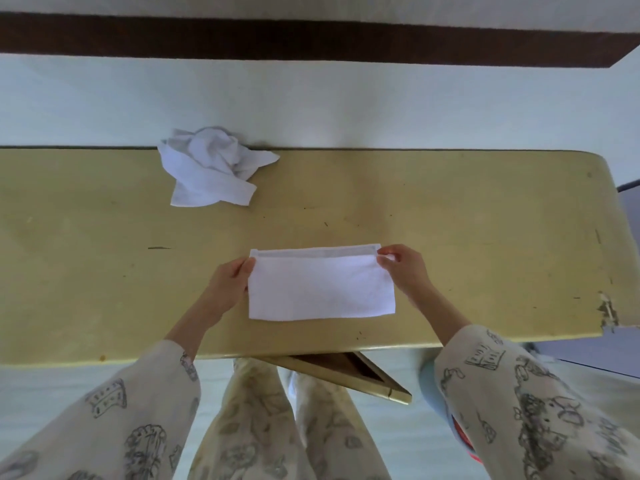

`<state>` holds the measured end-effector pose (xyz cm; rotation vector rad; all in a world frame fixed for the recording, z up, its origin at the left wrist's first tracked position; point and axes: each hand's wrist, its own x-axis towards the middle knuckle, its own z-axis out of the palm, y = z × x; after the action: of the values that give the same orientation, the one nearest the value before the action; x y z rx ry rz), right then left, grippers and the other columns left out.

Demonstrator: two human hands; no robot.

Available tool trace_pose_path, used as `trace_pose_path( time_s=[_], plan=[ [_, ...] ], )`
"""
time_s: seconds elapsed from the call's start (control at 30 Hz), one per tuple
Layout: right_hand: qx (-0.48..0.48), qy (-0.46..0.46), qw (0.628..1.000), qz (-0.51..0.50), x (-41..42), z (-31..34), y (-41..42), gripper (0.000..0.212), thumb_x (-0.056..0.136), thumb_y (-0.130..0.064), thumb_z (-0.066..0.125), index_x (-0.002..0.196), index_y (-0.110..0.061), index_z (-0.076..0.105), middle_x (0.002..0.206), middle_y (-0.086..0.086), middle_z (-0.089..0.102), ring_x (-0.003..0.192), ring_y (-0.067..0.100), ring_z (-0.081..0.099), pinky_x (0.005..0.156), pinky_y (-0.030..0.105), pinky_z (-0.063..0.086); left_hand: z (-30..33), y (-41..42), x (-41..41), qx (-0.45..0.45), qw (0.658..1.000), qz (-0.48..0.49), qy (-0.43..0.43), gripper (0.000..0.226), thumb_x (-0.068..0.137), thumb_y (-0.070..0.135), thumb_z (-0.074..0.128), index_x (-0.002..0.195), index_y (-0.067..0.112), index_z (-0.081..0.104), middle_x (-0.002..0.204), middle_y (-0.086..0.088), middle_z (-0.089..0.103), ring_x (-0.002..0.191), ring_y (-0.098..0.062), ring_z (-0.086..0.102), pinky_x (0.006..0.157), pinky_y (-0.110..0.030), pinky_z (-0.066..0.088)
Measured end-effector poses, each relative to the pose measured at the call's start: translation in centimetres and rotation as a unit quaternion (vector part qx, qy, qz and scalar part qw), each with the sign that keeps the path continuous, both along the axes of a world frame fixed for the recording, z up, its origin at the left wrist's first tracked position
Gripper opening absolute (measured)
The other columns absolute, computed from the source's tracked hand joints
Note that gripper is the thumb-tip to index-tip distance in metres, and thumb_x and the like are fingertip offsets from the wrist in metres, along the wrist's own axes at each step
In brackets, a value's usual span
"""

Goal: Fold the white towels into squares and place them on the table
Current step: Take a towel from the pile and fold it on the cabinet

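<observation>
Between the hands: a flat white rectangular cloth towel (321, 285), folded in half, lies on the table near its front edge.
Table: a long yellowish wooden table (450, 220), scuffed, chipped at its right end.
Crumpled towel: a second white cloth towel (211, 169), bunched, lies well beyond the left hand at the far edge.
Left hand (230, 284): pinches the folded towel's upper left corner.
Right hand (405, 266): pinches the upper right corner.
Fold: the top layer's edge sits just short of the hemmed far edge.
</observation>
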<state>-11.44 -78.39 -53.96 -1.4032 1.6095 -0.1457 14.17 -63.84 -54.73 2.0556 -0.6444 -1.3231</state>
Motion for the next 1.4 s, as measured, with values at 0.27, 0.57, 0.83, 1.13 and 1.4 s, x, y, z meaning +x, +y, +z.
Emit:
trace_pose_path(
  time_s=[0.27, 0.57, 0.83, 1.13, 1.4],
  plan=[
    [-0.033, 0.03, 0.998, -0.033, 0.9, -1.9, -0.6, 0.023, 0.09, -0.016, 0.059, 0.109, -0.004, 0.062, 0.095, 0.001, 0.057, 0.087, 0.012, 0.051, 0.071, 0.02, 0.036, -2.3, -1.4, -0.6, 0.027, 0.992, 0.018, -0.125, 0.039, 0.099, 0.023, 0.036, 0.086, -0.006, 0.058, 0.074, -0.014, 0.053, 0.066, -0.02, 0.042, 0.06, -0.031, 0.03],
    [-0.016, 0.069, 0.996, -0.046, 1.4, -2.9, -1.5, 0.021, 0.094, -0.023, 0.051, 0.102, -0.005, 0.058, 0.086, 0.003, 0.055, 0.078, 0.017, 0.048, 0.068, 0.024, 0.033, -3.1, -2.8, -1.0, 0.067, 0.977, 0.003, -0.204, 0.036, 0.101, 0.026, 0.029, 0.076, 0.006, 0.045, 0.063, -0.002, 0.043, 0.056, -0.013, 0.036, 0.051, -0.024, 0.028],
    [-0.024, 0.077, 0.996, -0.029, 1.6, -3.1, -1.3, 0.014, 0.093, -0.021, 0.049, 0.095, -0.008, 0.054, 0.081, 0.0, 0.055, 0.074, 0.016, 0.048, 0.061, 0.027, 0.032, -3.2, -2.8, -1.4, 0.081, 0.974, 0.012, -0.213, 0.035, 0.1, 0.025, 0.029, 0.083, 0.003, 0.05, 0.065, -0.003, 0.045, 0.055, -0.013, 0.038, 0.049, -0.023, 0.03],
    [-0.019, 0.083, 0.996, -0.024, 1.7, -3.3, -1.4, 0.014, 0.093, -0.021, 0.05, 0.097, -0.008, 0.054, 0.082, 0.002, 0.056, 0.067, 0.014, 0.047, 0.052, 0.025, 0.034, -2.8, -3.0, -1.7, 0.086, 0.975, 0.029, -0.201, 0.033, 0.1, 0.023, 0.031, 0.081, 0.003, 0.049, 0.064, -0.003, 0.044, 0.053, -0.014, 0.037, 0.047, -0.024, 0.027],
    [-0.014, 0.1, 0.995, -0.026, 2.0, -3.3, -1.4, 0.017, 0.094, -0.021, 0.049, 0.1, -0.007, 0.054, 0.086, 0.004, 0.056, 0.075, 0.019, 0.049, 0.061, 0.026, 0.034, -2.5, -3.0, -1.9, 0.097, 0.974, 0.041, -0.2, 0.03, 0.099, 0.023, 0.033, 0.081, 0.003, 0.047, 0.065, -0.002, 0.044, 0.054, -0.013, 0.037, 0.047, -0.025, 0.028]
  ],
)
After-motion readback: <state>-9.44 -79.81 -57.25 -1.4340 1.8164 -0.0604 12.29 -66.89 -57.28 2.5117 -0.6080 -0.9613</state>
